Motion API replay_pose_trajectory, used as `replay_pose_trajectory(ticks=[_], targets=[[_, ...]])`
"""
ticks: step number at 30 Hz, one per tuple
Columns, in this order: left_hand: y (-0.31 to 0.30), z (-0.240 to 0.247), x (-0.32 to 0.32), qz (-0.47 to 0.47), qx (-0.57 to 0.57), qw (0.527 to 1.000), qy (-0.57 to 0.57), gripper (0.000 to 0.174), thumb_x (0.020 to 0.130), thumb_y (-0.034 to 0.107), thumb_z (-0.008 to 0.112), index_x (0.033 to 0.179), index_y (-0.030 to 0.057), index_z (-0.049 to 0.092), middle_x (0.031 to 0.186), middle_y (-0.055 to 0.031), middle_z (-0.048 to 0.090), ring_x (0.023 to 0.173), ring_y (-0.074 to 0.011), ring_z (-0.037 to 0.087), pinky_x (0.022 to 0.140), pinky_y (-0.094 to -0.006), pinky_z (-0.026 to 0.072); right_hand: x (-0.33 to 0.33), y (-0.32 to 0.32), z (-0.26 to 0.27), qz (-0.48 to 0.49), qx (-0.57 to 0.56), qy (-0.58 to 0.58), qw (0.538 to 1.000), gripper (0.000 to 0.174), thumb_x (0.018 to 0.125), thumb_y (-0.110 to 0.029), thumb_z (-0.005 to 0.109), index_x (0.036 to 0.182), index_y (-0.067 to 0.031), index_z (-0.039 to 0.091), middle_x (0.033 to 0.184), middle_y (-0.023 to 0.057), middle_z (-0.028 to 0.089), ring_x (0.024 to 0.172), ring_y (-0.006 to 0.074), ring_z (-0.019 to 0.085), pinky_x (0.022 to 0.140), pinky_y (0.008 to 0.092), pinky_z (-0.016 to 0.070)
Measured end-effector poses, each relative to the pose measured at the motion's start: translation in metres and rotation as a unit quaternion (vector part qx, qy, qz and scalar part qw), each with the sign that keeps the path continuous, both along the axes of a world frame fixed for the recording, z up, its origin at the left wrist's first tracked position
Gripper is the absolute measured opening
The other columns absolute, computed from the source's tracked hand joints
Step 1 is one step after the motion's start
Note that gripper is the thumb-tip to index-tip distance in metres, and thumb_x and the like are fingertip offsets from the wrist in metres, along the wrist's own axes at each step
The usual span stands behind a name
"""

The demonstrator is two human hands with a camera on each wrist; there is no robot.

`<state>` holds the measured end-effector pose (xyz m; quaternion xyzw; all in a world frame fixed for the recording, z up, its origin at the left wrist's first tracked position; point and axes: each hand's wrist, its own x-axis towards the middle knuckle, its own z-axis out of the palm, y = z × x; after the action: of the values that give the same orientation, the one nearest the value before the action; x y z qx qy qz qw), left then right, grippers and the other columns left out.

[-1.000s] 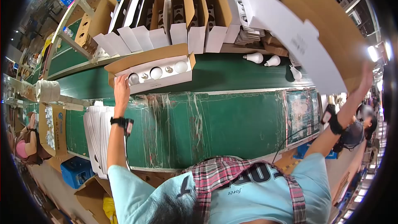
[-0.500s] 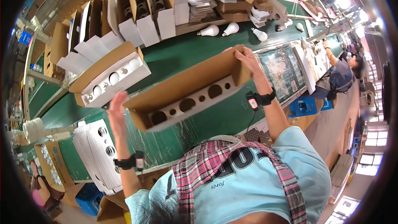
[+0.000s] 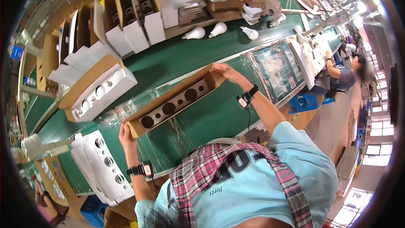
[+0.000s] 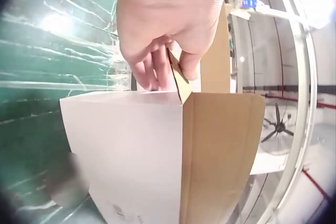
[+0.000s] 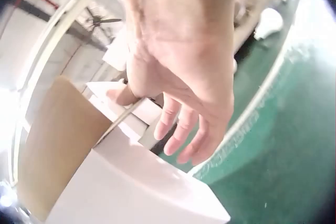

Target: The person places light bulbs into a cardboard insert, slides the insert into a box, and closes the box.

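Note:
Both hands hold a long open cardboard box (image 3: 168,97), brown inside and white outside, over the green bench in front of the body. A white insert (image 3: 179,109) with round holes of two sizes lies inside it. At the box's left end, my left hand (image 3: 128,139) pinches a raised flap between thumb and fingers, seen close up in the left wrist view. My right hand (image 3: 230,72) grips the far right end, thumb on one side of the cardboard edge (image 5: 118,121) and fingers on the other. Left of it stands another box (image 3: 112,97) holding light bulbs.
A stack of white punched inserts (image 3: 99,164) lies at the bench's left. Several upright open boxes (image 3: 114,33) line the back. Loose bulbs (image 3: 194,33) lie on the green belt (image 3: 154,63). Another person (image 3: 335,74) sits farther right along the bench.
The large box has come from the far right to the front of the body and lower over the bench. My left hand left the bulb box and took hold of this box's left end.

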<state>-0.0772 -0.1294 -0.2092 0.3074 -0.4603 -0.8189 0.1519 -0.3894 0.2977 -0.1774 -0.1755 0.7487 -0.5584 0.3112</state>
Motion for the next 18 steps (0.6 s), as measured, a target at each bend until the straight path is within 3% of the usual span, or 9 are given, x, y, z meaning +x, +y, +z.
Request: replay_pose_trajectory(ticks=[1, 2, 4, 7, 9, 13, 15, 18], targets=[[0.000, -0.001, 0.002, -0.010, -0.019, 1.000, 0.001, 0.044, 0.091, 0.013, 0.058, 0.132, 0.0018, 0.047, 0.123, -0.0089, 0.056, 0.105, -0.0162, 0.057, 0.090, -0.0294, 0.0468, 0.009, 0.005, 0.000, -0.055, -0.077, -0.152, 0.984, 0.033, 0.098, -0.032, 0.049, 0.110, -0.0024, 0.058, 0.106, 0.0019, 0.058, 0.101, 0.0108, 0.054, 0.089, 0.0248, 0.0433], [0.009, 0.025, 0.002, 0.004, -0.069, 0.997, -0.036, 0.043, 0.092, 0.012, 0.057, 0.132, 0.0006, 0.047, 0.126, -0.0089, 0.054, 0.108, -0.0164, 0.054, 0.092, -0.0285, 0.0447, 0.003, 0.015, -0.012, -0.065, -0.081, -0.179, 0.978, 0.034, 0.097, -0.032, 0.050, 0.113, -0.0025, 0.057, 0.109, 0.0029, 0.058, 0.101, 0.0123, 0.055, 0.089, 0.0264, 0.0444], [0.026, 0.062, -0.004, 0.113, -0.269, 0.955, -0.051, 0.031, 0.093, 0.010, 0.051, 0.123, -0.0003, 0.052, 0.115, -0.0099, 0.057, 0.103, -0.0172, 0.055, 0.088, -0.0312, 0.0440, -0.013, 0.023, -0.023, -0.092, -0.061, -0.172, 0.979, 0.038, 0.096, -0.034, 0.051, 0.117, -0.0024, 0.055, 0.114, 0.0049, 0.058, 0.101, 0.0149, 0.057, 0.089, 0.0288, 0.0463], [0.043, 0.115, 0.002, 0.121, -0.491, 0.862, -0.043, 0.019, 0.091, 0.007, 0.050, 0.107, -0.0028, 0.056, 0.106, -0.0120, 0.059, 0.097, -0.0190, 0.056, 0.086, -0.0333, 0.0434, -0.053, 0.008, -0.017, -0.120, -0.006, -0.039, 0.992, 0.045, 0.095, -0.036, 0.054, 0.123, -0.0008, 0.052, 0.117, 0.0080, 0.057, 0.100, 0.0175, 0.060, 0.085, 0.0305, 0.0492], [0.064, 0.143, -0.003, 0.001, -0.533, 0.844, -0.057, 0.014, 0.089, 0.005, 0.051, 0.100, -0.0022, 0.057, 0.097, -0.0105, 0.059, 0.089, -0.0199, 0.056, 0.082, -0.0326, 0.0436, -0.087, -0.006, -0.021, -0.096, 0.004, 0.097, 0.991, 0.050, 0.094, -0.037, 0.054, 0.125, 0.0015, 0.050, 0.114, 0.0105, 0.059, 0.096, 0.0189, 0.062, 0.080, 0.0309, 0.0518], [0.097, 0.145, -0.022, -0.200, -0.547, 0.810, -0.061, 0.015, 0.077, -0.002, 0.056, 0.091, -0.0020, 0.060, 0.091, -0.0161, 0.060, 0.084, -0.0294, 0.059, 0.076, -0.0353, 0.0465, -0.150, -0.056, -0.034, -0.168, 0.035, 0.052, 0.984, 0.069, 0.085, -0.045, 0.063, 0.122, 0.0110, 0.046, 0.114, 0.0197, 0.058, 0.088, 0.0215, 0.065, 0.068, 0.0312, 0.0559], [0.104, 0.133, -0.033, -0.239, -0.558, 0.793, -0.047, 0.017, 0.075, -0.004, 0.058, 0.092, -0.0006, 0.061, 0.091, -0.0158, 0.061, 0.083, -0.0311, 0.060, 0.075, -0.0364, 0.0474, -0.172, -0.082, -0.038, -0.198, 0.107, 0.010, 0.974, 0.079, 0.080, -0.049, 0.066, 0.120, 0.0158, 0.045, 0.112, 0.0248, 0.057, 0.085, 0.0232, 0.067, 0.061, 0.0317, 0.0575], [0.105, 0.119, -0.042, -0.267, -0.538, 0.797, -0.057, 0.016, 0.077, -0.005, 0.057, 0.093, -0.0007, 0.061, 0.093, -0.0162, 0.061, 0.085, -0.0300, 0.061, 0.076, -0.0356, 0.0490, -0.192, -0.106, -0.054, -0.152, 0.203, -0.014, 0.967, 0.090, 0.074, -0.054, 0.068, 0.118, 0.0193, 0.042, 0.108, 0.0272, 0.058, 0.082, 0.0252, 0.068, 0.055, 0.0321, 0.0580]])
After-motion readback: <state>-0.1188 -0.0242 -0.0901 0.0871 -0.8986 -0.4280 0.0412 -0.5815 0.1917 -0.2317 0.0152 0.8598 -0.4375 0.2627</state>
